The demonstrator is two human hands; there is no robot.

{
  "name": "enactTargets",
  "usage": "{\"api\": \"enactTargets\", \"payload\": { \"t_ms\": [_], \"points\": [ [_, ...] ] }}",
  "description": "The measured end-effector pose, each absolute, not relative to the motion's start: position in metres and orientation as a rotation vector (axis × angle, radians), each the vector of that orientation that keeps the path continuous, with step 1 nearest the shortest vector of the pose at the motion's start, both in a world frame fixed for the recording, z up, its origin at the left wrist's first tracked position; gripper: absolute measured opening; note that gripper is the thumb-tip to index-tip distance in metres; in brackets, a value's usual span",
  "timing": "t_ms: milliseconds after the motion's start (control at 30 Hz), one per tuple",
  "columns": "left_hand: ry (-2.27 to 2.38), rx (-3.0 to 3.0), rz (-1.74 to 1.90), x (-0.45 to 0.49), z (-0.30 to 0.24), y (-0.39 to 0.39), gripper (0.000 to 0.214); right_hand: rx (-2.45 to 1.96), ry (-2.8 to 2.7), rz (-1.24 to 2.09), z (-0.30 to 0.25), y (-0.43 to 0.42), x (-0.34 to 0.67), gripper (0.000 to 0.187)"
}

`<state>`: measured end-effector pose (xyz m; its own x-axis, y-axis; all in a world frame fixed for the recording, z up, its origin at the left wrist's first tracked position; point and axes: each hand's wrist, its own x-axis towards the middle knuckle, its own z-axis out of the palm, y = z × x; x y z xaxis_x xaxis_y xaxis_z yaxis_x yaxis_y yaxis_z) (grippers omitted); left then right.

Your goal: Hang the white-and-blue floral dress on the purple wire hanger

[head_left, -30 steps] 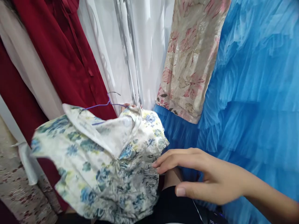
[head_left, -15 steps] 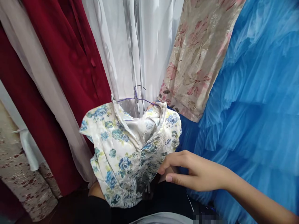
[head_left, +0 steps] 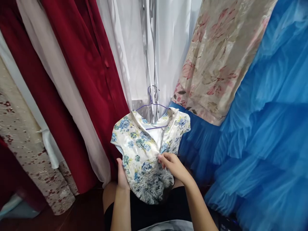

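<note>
A white blouse with blue flowers (head_left: 141, 141) hangs on a thin purple hanger (head_left: 152, 102) over my lap, its neckline spread in a V. At its left edge is my left hand (head_left: 123, 176), thumb up along the side and fingers hidden behind the cloth. My right hand (head_left: 173, 165) pinches the front of the blouse at the bottom of the V, thumb and forefinger together. Gathered, darker cloth bunches at the lower part of the blouse, below my right hand.
Long garments hang all around: a dark red one (head_left: 81, 80), a white one (head_left: 130, 48), a beige floral one (head_left: 214, 70) and a blue ruffled tulle one (head_left: 269, 144). Sequined beige cloth (head_left: 31, 160) hangs at left. My dark-clothed lap (head_left: 149, 215) is beneath the blouse.
My right hand has moved from beside the blouse onto its front and now pinches it. My left hand has come into view at the left edge. The blouse lies flatter and more open.
</note>
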<state>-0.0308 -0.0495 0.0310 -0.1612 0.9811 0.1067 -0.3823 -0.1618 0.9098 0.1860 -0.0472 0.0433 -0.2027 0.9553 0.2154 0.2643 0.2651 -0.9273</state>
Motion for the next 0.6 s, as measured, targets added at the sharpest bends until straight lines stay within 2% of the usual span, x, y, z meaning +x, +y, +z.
{"api": "enactTargets", "payload": {
  "t_ms": [100, 167, 400, 600],
  "points": [
    [0.886, 0.834, 1.417, -0.043, 0.02, -0.059, 0.074, -1.136, -1.5, 0.951, 0.034, -0.045, 0.167, 0.04],
    [0.869, 0.786, 1.284, -0.04, 0.016, -0.06, 0.081, -1.148, -1.43, 0.933, 0.03, -0.046, 0.163, 0.036],
    [0.822, 0.795, 1.221, -0.004, 0.021, -0.055, 0.066, -1.077, -1.305, 0.983, 0.021, -0.041, 0.161, 0.023],
    [0.954, 0.685, 1.352, -0.017, 0.015, -0.049, 0.059, -1.048, -1.254, 1.042, 0.03, -0.045, 0.164, 0.024]
  ]
}}
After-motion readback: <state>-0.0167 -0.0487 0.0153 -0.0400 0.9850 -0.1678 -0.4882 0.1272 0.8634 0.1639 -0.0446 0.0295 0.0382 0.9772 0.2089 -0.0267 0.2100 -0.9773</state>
